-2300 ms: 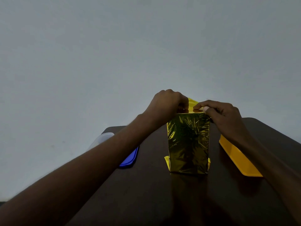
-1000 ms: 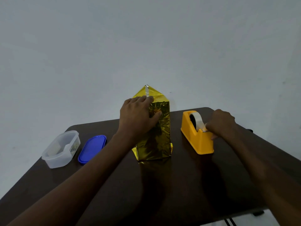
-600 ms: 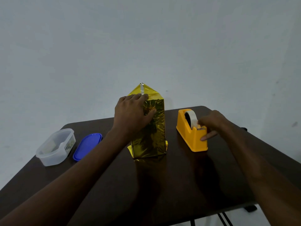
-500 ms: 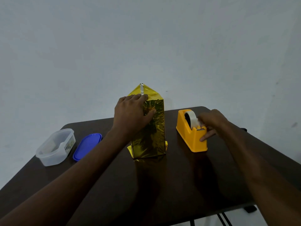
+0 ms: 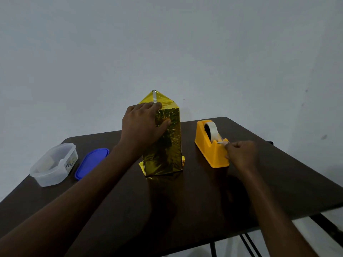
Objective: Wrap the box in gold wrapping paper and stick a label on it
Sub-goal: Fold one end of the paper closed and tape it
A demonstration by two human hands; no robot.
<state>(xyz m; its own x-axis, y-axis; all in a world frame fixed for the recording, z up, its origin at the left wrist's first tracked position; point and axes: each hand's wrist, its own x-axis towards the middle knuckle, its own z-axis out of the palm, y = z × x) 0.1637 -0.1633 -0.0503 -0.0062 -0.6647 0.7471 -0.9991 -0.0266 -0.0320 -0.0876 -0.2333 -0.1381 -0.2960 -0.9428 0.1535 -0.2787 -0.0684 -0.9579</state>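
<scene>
A tall box wrapped in gold paper [image 5: 167, 151] stands upright in the middle of the dark table [image 5: 185, 201]. A triangular gold flap points up at its top, with a strip of tape on it. My left hand [image 5: 143, 125] lies against the box's upper front, fingers over the top edge and thumb on the front face. To the right stands a yellow tape dispenser [image 5: 211, 145] with a clear tape roll. My right hand [image 5: 239, 154] pinches the tape end at the dispenser's cutter.
A clear plastic container [image 5: 53, 164] with small items inside sits at the table's left, its blue lid [image 5: 91, 162] lying beside it. A plain grey wall is behind. The table's right edge and its legs show at lower right.
Both hands were folding the paper at the box's top. Now the left hand alone holds the box, and the right hand has gone to the dispenser and drawn toward me at the cutter.
</scene>
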